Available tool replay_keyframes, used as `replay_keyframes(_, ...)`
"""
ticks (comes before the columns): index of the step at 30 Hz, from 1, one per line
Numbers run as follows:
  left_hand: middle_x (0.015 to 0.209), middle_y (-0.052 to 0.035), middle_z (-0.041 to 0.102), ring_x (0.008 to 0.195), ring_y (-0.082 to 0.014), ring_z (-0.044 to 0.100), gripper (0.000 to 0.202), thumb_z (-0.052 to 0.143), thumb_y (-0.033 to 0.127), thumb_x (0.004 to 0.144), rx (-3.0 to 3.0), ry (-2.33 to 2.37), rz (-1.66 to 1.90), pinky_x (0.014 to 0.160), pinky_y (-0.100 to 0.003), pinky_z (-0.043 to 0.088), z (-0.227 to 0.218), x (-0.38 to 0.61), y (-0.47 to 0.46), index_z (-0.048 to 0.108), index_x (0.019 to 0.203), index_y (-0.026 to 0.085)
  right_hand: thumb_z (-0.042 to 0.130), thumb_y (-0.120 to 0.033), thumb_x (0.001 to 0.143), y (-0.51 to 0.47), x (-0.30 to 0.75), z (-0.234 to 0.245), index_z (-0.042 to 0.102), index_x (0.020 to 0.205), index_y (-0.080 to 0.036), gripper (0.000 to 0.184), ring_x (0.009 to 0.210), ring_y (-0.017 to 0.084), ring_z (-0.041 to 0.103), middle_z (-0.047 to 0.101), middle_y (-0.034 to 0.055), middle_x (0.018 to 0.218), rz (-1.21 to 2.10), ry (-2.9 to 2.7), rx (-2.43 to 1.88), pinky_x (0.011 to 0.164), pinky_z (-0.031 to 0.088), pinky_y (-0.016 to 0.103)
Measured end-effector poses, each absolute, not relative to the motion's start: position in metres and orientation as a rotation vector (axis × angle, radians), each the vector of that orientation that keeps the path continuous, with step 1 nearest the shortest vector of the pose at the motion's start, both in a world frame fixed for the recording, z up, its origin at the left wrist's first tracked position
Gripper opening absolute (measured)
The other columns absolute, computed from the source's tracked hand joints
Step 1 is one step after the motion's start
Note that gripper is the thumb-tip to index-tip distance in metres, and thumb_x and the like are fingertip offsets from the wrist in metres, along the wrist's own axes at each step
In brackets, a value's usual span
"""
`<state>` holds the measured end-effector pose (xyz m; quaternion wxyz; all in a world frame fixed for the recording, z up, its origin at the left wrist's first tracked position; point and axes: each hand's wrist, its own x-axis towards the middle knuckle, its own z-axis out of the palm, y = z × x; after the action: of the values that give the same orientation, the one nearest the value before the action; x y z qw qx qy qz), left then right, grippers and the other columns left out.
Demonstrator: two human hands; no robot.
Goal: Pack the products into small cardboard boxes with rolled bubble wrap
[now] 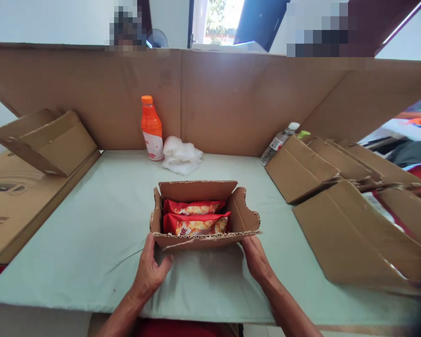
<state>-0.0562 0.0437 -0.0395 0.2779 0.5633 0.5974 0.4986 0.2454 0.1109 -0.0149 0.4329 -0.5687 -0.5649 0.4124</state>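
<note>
Two red snack packets fill one carton; left hand and right hand clasp its near flap, one orange bottle behind.

Seen at lower centre of the frame: the person's left hand and right hand, both bare, with slim forearms uncovered to the bottom edge. Red fabric, perhaps clothing, shows between them at bottom centre.

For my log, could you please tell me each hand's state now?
Left hand: holding the box.
Right hand: touching the box, grip cannot be told.
</note>
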Motion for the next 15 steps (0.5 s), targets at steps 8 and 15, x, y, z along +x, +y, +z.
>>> replay_keyframes(8, 0.102, -0.0065, 0.066, 0.096, -0.0246, 0.064, 0.044, 0.065, 0.033, 0.071, 1.376, 1.558, 1.437, 0.084, -0.034, 0.051, -0.025, -0.107, 0.134, 0.057, 0.11, 0.016, 0.05, -0.07, 0.089, 0.16, 0.181, -0.004, 0.073, 0.097, -0.022, 0.054, 0.098, 0.025, 0.064, 0.073, 0.0062, 0.102, 1.134, -1.449, -1.276, 0.089, 0.054, 0.036)
replay_keyframes(15, 0.109, -0.0095, 0.067, 0.1, -0.0267, 0.065, 0.048, 0.065, 0.038, 0.079, 1.32, 1.532, 1.437, 0.085, -0.035, 0.053, -0.047, -0.124, 0.144, 0.054, 0.12, 0.015, 0.056, -0.075, 0.083, 0.179, 0.164, -0.025, 0.075, 0.112, -0.019, 0.066, 0.11, 0.03, 0.065, 0.074, 0.0108, 0.116, 1.102, -1.34, -1.383, 0.099, 0.052, 0.041)
